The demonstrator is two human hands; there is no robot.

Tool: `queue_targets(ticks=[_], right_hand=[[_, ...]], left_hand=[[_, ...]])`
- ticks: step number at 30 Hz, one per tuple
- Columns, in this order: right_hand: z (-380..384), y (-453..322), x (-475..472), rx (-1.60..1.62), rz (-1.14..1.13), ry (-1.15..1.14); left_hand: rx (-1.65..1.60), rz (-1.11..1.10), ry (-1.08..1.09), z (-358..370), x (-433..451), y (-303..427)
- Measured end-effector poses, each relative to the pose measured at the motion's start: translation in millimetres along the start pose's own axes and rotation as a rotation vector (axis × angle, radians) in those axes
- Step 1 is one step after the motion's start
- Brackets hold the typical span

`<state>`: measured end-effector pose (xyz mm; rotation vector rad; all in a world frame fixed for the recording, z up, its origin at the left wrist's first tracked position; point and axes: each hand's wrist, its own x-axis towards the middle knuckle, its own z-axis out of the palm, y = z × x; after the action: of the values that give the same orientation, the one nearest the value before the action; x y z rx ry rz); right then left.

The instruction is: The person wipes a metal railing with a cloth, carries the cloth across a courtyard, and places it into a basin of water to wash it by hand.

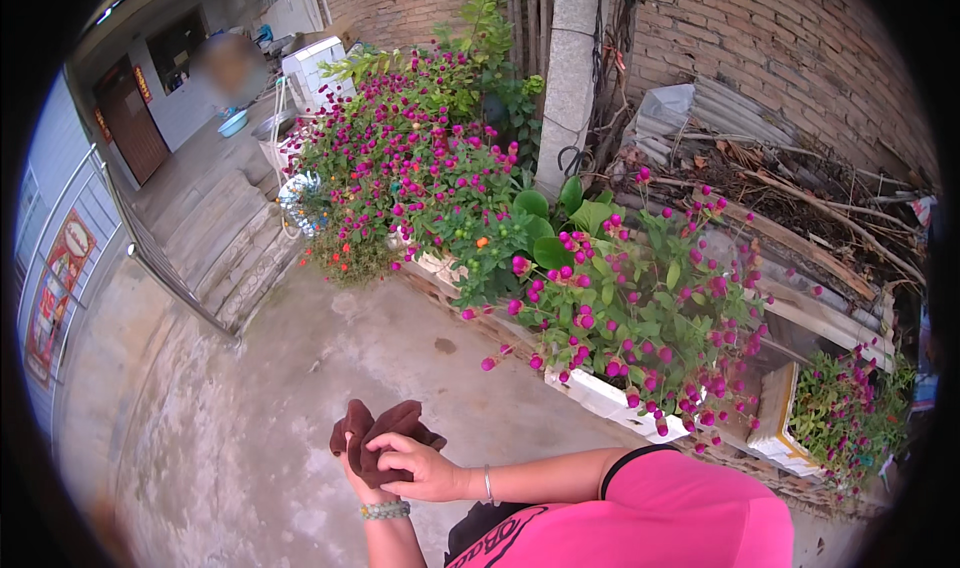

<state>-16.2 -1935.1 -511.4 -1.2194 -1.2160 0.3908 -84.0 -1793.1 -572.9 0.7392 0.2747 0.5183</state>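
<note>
A crumpled dark brown cloth is bunched between my two hands, low in the head view. My left hand holds it from below and behind; its fingers are mostly covered by the folds. A string of green beads circles that wrist. My right hand lies against the near side of the cloth, with curled fingers pressing into it. On the right wrist sits a thin silver bangle. Beneath the hands is a stained concrete floor.
Magenta globe amaranth flowers grow along a low brick edge ahead. More bloom in a white foam box at the right. Concrete steps with a metal railing rise at the left. A blurred person is by the house.
</note>
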Motion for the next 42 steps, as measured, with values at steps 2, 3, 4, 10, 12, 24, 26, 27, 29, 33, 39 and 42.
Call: queue_targets(ticks=[2, 3, 4, 10, 12, 24, 26, 27, 29, 33, 39, 42], right_hand=[[8.2, 19.3, 17.7, -0.029, -0.088, 0.027], [15.7, 31.8, 31.0, -0.038, -0.099, 0.033], [21.2, 41.4, 46.3, -0.017, -0.016, 0.05], [32.4, 169.5, 129.3, 0.369, 0.471, 0.53], [51.3, 163.9, 151.6, 0.7, 0.497, 0.469], [169.9, 157.6, 313.0, 0.094, 0.145, -0.007], [155.7, 202.7, 344.0, 0.111, 0.266, 0.182], [154.5, 221.6, 361.6, 0.122, 0.287, 0.252], [146.4, 268.7, 394.4, 0.293, 0.43, 0.379], [153.5, 300.5, 460.5, 0.304, 0.318, 0.295], [164.7, 279.2, 560.9, 0.231, -0.061, -0.194], [174.7, 286.3, 609.4, 0.156, -0.234, -0.234]], left_hand=[[-0.146, -0.05, 0.021, 17.8, 14.1, 10.1], [-0.031, 0.051, 0.147, 21.2, 20.0, 18.9], [0.04, 0.072, 0.152, 12.3, 26.3, 27.7], [0.324, 0.042, 0.131, 8.2, 66.3, 95.1], [0.311, 0.063, 0.146, -18.7, 80.7, 124.4], [0.025, 0.128, 0.006, -193.3, 182.2, 189.2], [0.014, -0.057, 0.46, -138.2, 208.6, 217.8], [0.111, -0.082, 0.469, -143.9, 216.9, 228.2], [0.23, 0.026, 0.365, -153.6, 242.8, 243.2], [0.195, 0.259, 0.478, -161.3, 320.5, 290.1], [0.084, 0.267, 0.561, -215.1, 414.2, 354.7], [-0.259, 0.253, 0.336, -228.7, 451.6, 357.6]])
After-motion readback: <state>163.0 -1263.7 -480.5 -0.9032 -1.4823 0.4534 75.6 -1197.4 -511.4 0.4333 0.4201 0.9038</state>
